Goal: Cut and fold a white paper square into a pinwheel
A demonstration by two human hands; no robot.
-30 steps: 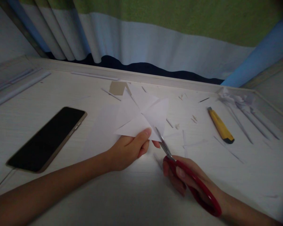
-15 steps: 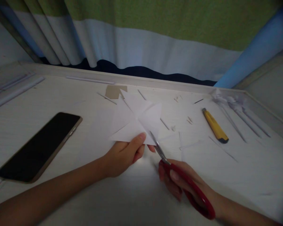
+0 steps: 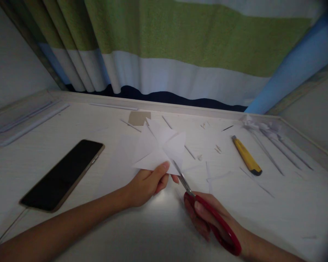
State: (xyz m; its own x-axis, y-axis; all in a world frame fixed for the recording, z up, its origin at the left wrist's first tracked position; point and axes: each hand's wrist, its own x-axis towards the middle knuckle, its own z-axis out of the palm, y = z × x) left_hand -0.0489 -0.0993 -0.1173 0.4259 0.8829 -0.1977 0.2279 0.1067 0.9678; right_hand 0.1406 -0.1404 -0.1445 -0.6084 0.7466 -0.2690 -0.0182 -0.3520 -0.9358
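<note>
A sheet of white paper (image 3: 153, 153), slit from its edges toward the middle into pointed flaps, is held above the table. My left hand (image 3: 150, 182) pinches its near edge, thumb on top and fingers below. My right hand (image 3: 213, 211) is closed round the red handles of a pair of scissors (image 3: 186, 185). The scissor blades lie at the paper's near right part, just right of my left thumb, and look nearly closed. Part of the fingers of my right hand is hidden behind the handles.
A black phone (image 3: 62, 174) with a cable lies at left. On the right are a yellow utility knife (image 3: 246, 155) and thin rods with crumpled white paper (image 3: 262, 127). A brown card piece (image 3: 139, 118), rolled paper sticks (image 3: 35, 123) and scraps lie around. A curtain (image 3: 180, 43) hangs behind.
The view has tilted up and shifted slightly, so the table things sit lower in the picture. Both hands keep their hold; the scissors stay at the same part of the paper.
</note>
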